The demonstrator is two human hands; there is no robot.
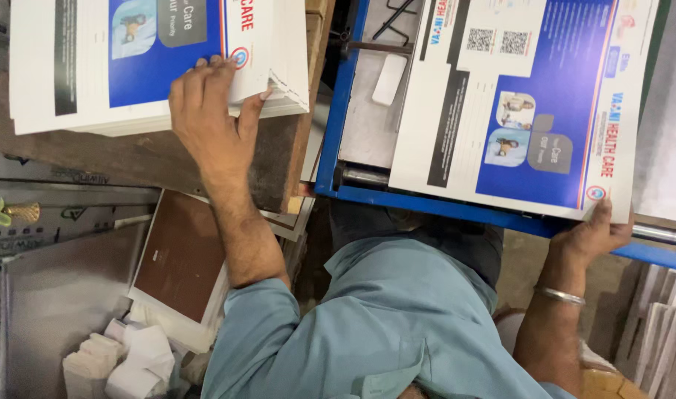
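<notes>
- Here, left hand (209,118) lies palm-down on the near corner of a stack of printed sheets (65,81), fingers spread over the top sheet, thumb (251,111) hooked at the stack's edge. Flat press w/ thumb pinch, not a closed fist; looks like it's lifting the top sheet's corner, can't tell for sure.
- Stack sits on a wooden board (146,159), up-left in view, corner right under the fingertips. Sheets are white w/ a blue panel, black strip and small photos.
- Right hand (593,233) grips the near corner of a single printed sheet (515,111): thumb on top, fingers curled under and hidden by the paper.
- That sheet lies angled across a blue-framed machine bed (338,148), well apart from the stack, hand at its lower right corner.
- A metal bangle (561,295) sits on the right wrist; light blue shirt (367,325) fills the lower middle.
- Cut off: stack's top and left edges run out of frame, as does the single sheet's top edge.
- Hard to read: dark gap btwn board and machine; machine parts under the sheet mostly covered.
- Lower left: a brown framed panel (179,255), white paper scraps (127,358), a grey metal sheet (57,303).
</notes>
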